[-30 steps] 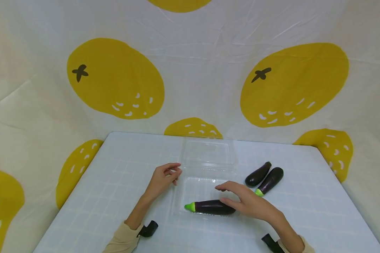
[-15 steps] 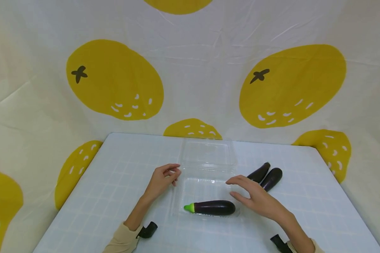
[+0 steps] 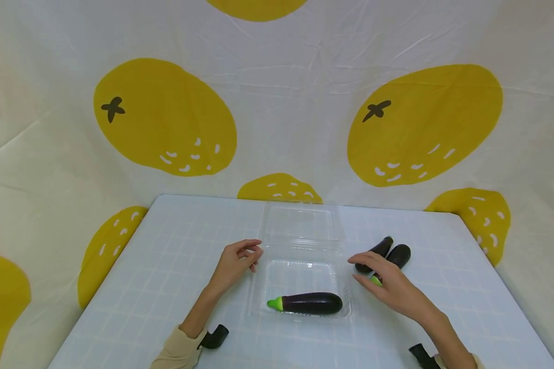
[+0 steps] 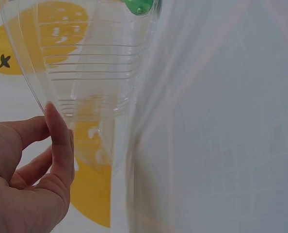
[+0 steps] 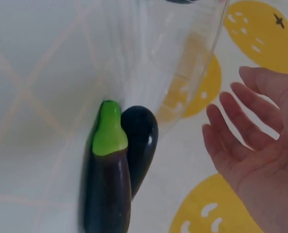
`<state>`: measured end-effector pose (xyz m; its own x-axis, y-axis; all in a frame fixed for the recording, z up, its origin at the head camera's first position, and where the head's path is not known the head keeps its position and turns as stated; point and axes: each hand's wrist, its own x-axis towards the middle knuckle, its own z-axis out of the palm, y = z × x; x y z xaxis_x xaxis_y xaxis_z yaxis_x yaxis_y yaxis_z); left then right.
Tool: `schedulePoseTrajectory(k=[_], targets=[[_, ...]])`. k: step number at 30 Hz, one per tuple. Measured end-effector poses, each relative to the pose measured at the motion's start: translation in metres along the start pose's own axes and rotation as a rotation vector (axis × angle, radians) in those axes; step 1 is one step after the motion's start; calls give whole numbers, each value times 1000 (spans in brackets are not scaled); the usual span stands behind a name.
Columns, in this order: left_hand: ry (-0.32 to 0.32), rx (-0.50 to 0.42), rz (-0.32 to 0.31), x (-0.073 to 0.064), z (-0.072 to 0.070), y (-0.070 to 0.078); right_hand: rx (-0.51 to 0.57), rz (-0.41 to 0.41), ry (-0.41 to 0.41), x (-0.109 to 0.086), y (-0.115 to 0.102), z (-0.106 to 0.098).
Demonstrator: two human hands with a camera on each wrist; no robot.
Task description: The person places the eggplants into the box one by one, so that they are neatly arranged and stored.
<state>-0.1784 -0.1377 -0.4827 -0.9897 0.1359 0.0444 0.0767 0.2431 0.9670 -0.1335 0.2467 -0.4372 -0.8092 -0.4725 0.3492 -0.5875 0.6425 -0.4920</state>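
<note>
A hinged clear plastic container (image 3: 300, 269) lies unfolded on the table, its lid (image 3: 300, 220) laid back toward the far edge. One dark purple eggplant (image 3: 312, 303) with a green stem end rests along the near side of its base. At the container's left edge, near the hinge, my left hand (image 3: 233, 261) pinches the rim (image 4: 35, 99) between thumb and fingertips. My right hand (image 3: 390, 284) hovers right of the container with fingers spread and nothing held. Below it, two more eggplants (image 5: 110, 189) lie side by side, partly hidden by that hand in the head view.
A pale checked cloth covers the table (image 3: 166, 287). Behind and beside it hangs a white curtain (image 3: 291, 102) printed with large yellow fruit. Black wrist cameras (image 3: 214, 336) are strapped under both wrists.
My right hand has moved right, away from the eggplant in the container and over toward the other two. My left hand stays at the container's edge.
</note>
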Motion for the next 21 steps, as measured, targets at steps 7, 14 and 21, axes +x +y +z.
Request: schedulePoseTrajectory(k=[7, 14, 21], targets=[[-7, -19, 0, 0, 0, 0, -7, -25, 59, -6, 11, -6], [-9, -22, 1, -1, 0, 0, -54, -23, 121, -12, 24, -10], [-8, -18, 2, 0, 0, -1, -62, -24, 192, -18, 39, -13]])
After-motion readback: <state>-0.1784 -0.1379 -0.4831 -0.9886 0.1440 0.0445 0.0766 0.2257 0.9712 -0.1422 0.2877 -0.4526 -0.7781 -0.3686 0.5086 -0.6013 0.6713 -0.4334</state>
